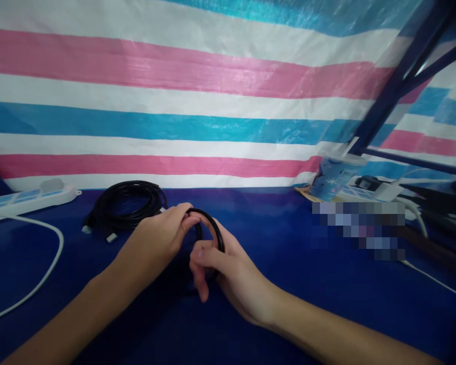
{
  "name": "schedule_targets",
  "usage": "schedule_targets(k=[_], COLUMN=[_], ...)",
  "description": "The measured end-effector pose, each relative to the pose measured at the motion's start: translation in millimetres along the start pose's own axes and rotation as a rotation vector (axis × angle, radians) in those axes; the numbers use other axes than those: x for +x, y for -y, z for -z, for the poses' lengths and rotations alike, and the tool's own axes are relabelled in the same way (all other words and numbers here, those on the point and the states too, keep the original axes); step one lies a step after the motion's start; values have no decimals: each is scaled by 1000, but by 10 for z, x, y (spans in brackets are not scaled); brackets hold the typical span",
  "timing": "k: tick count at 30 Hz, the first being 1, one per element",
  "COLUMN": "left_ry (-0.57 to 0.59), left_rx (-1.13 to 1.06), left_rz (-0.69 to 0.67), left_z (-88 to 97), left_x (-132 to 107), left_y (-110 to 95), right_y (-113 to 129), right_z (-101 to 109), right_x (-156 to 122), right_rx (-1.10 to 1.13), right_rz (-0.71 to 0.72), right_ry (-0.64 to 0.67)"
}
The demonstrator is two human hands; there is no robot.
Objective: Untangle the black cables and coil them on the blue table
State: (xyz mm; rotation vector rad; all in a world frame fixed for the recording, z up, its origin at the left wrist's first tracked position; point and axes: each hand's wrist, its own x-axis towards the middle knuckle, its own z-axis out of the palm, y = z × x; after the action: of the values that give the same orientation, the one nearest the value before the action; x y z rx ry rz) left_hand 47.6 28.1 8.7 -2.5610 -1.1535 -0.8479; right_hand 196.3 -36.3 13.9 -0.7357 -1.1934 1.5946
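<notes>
Right of the coiled bundle (114,218), we pinch the black cable (217,229) with our left hand (167,228) and grip it in our right hand (233,266), seemingly forming a loop whose curve next needs steady holding.

My camera feed gives me a deep blue table (273,243) and a sheet (213,76) in broad pink, white and turquoise stripes. I see glossy black on the held cable (217,230), and black on the coiled cable (104,205) with whitish plugs (111,237). The power strip (30,200) looks white with pale blue panels, the cord (62,243) plain white, the cup (329,177) blue with a white snowflake.
</notes>
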Motion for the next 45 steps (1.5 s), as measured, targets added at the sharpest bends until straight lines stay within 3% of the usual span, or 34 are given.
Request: schedule_targets(k=[3,10,12,15,18,21,25,30,34,37,40,42,45], left_ry=[2,17,81,255,323,241,128,124,144,15,-68,2,107], left_rx=[-62,-35,-172,-669,-1233,-1538,-1634,-1578,-1477,-1127,-790,-729,-633], left_rz=[83,147,230,475,737,875,964,984,901,721,319,27,-215], left_z=[69,339,419,463,419,339,216,70,52,63,64,62,52], left_x=[12,39,39,21,-10,-37,-78,-131,-107,-86,-120,-165,-216], left_y=[-43,33,89,140,119,55,-29,-99,13,156,203,164,84], right_y=[-13,-19,-2,27,20,-48,-179,-232,-160,-97,-55,-29,35], right_z=[-22,-91,-78,-52,-22,10,-14,-126,-103,-21,52,94,159], right_x=[-41,-122,-93,-23,31,61,89,111,135,147,142,134,130], right_rx=[-45,-267,-276,-176,-48,63,-86,-439,-425,-317,-116,-41,-83], right_rz=[12,83,98,78,12,-43,-75,57,134,113,-74,-218,-408], right_ry=[35,-77,-119,-157,-150,-74,63,-99,-131,-79,12,51,84])
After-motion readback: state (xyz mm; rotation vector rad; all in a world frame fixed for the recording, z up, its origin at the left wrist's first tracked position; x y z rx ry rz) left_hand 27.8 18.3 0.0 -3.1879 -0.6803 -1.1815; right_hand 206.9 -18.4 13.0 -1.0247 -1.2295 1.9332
